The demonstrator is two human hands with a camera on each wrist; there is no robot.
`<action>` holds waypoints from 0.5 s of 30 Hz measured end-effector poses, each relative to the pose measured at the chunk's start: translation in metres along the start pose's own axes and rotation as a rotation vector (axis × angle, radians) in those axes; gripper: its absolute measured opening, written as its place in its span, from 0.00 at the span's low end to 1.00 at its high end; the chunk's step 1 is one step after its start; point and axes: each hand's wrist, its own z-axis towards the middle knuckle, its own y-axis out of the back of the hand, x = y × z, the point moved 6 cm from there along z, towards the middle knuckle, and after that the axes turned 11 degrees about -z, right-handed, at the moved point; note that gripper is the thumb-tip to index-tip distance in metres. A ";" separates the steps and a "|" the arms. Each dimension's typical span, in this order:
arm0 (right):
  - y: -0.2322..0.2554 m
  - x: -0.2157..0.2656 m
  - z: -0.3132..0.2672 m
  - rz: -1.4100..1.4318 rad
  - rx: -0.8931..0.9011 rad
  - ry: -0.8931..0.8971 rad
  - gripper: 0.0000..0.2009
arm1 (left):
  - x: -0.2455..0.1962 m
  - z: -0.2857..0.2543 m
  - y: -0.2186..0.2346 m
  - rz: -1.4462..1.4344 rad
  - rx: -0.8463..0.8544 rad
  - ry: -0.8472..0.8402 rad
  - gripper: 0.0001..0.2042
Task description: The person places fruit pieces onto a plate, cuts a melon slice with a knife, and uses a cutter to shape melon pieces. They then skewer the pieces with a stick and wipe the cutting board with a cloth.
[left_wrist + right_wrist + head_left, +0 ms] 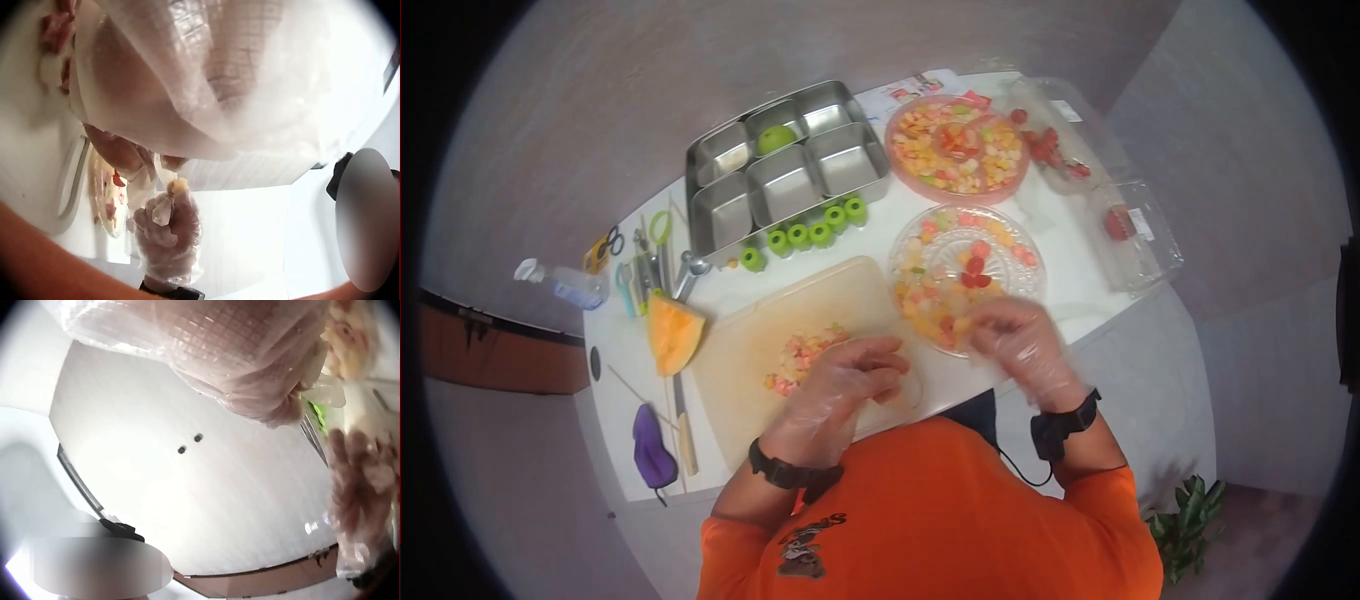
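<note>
My gloved right hand (pixel 1018 345) is beside the near edge of the clear divided plate (pixel 1022 232). In the left wrist view, the right hand (pixel 167 234) pinches a small yellow fruit piece (pixel 179 185) between thumb and finger. My gloved left hand (pixel 845 385) hovers over the cutting board (pixel 735 340), fingers loosely bent, just right of a pile of diced fruit (pixel 795 360). From the right wrist, the left hand (pixel 359 487) shows spread, relaxed fingers; whether pale bits lie in its palm is unclear. Red, yellow and pale pieces fill part of the plate.
Behind are a steel compartment tray (pixel 785 185) with a green fruit, several green cored pieces (pixel 798 236) and a full pink platter (pixel 893 165). Clear boxes (pixel 1145 260) stand right. Left lie a melon wedge (pixel 672 335), knife (pixel 687 445), purple item (pixel 653 448), tools and spray bottle (pixel 575 287).
</note>
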 end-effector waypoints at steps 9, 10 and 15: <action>0.091 -0.029 0.052 -0.652 -0.093 -0.090 0.07 | -0.001 -0.003 -0.001 0.001 -0.017 -0.002 0.19; 0.088 -0.028 0.054 -0.719 -0.064 -0.076 0.10 | 0.000 -0.003 0.000 0.006 -0.017 0.005 0.19; 0.082 -0.032 0.070 -0.845 -0.001 -0.062 0.10 | 0.000 -0.006 0.004 -0.004 -0.032 0.010 0.19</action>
